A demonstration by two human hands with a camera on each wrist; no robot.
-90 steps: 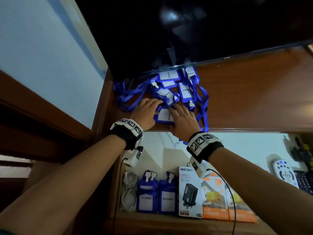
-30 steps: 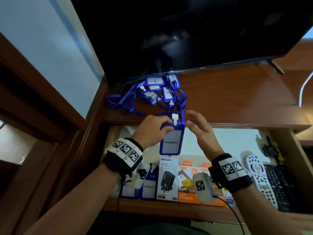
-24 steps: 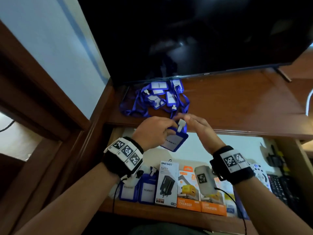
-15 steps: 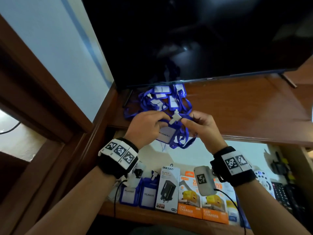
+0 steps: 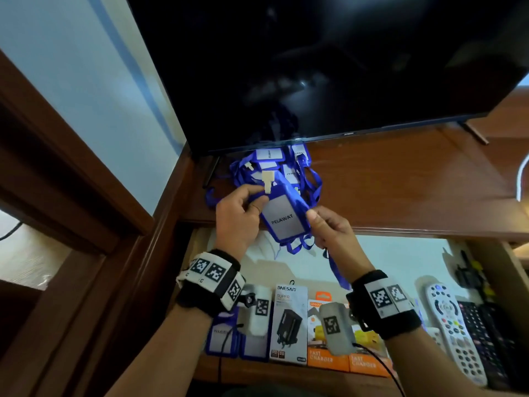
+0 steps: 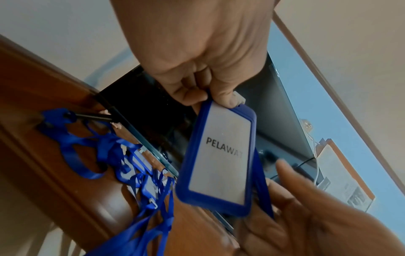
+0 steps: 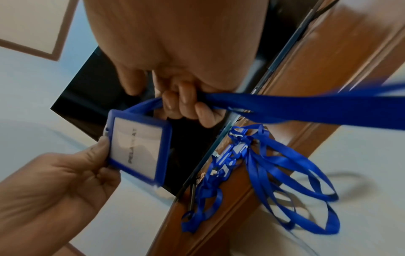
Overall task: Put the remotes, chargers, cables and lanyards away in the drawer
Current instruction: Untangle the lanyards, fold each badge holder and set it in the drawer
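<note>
A blue badge holder (image 5: pixel 283 217) marked PELAWAT hangs in the air above the open drawer (image 5: pixel 400 253). My left hand (image 5: pixel 243 213) pinches its top corner (image 6: pixel 221 102) by the white clip. My right hand (image 5: pixel 323 227) grips its blue strap (image 7: pixel 285 107), fingers curled round the ribbon, thumb beside the holder's right edge. The strap trails down past my right wrist. A heap of more blue lanyards (image 5: pixel 282 170) lies on the wooden shelf under the TV. In the drawer lie two badge holders (image 5: pixel 226 338), charger boxes (image 5: pixel 289 322) and remotes (image 5: pixel 455 330).
A black TV (image 5: pixel 315 67) stands over the wooden shelf (image 5: pixel 400 184), its lower edge just above the lanyard heap. A wooden frame (image 5: pixel 86 181) and pale wall run along the left. A black cable (image 5: pixel 466 270) lies at the drawer's back right.
The badge holder has been lifted off the heap and turned face up between both hands. My right hand has shifted from the clip to the strap, which now hangs loose below.
</note>
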